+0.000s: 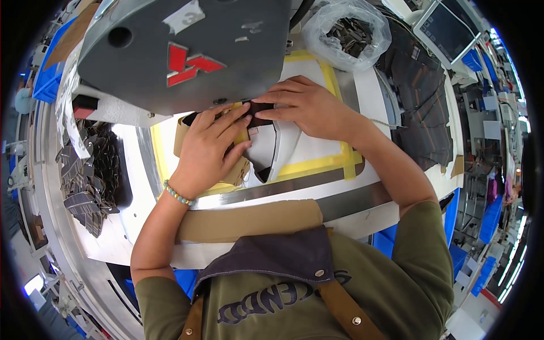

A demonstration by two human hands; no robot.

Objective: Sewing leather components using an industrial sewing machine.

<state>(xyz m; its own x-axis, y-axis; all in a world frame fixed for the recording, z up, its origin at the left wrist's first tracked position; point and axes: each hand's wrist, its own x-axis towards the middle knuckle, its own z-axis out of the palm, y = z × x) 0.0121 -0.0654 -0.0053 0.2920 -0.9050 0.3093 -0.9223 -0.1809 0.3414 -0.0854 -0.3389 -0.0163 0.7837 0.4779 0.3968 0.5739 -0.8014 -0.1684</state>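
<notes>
Under the dark grey machine head [187, 62], both hands work close together over a white plate edged with yellow tape [294, 165]. My left hand [208, 144] lies with its fingers stretched and a little apart over a tan and yellow piece [233, 174], fingertips reaching a small dark piece [262, 109]. From the other side, my right hand [309, 107] holds that dark piece at its fingertips, its thumb partly out of sight. Below the fingers is a grey-white panel [263, 146] with a dark edge. What lies beneath the machine head is hidden.
A pile of dark cut pieces [93, 175] sits at the left. Far right of the machine stands a clear plastic bag [347, 37] of small dark pieces, beside dark striped fabric [422, 107] and a screen [447, 31]. Brown cardboard [249, 221] covers the near edge.
</notes>
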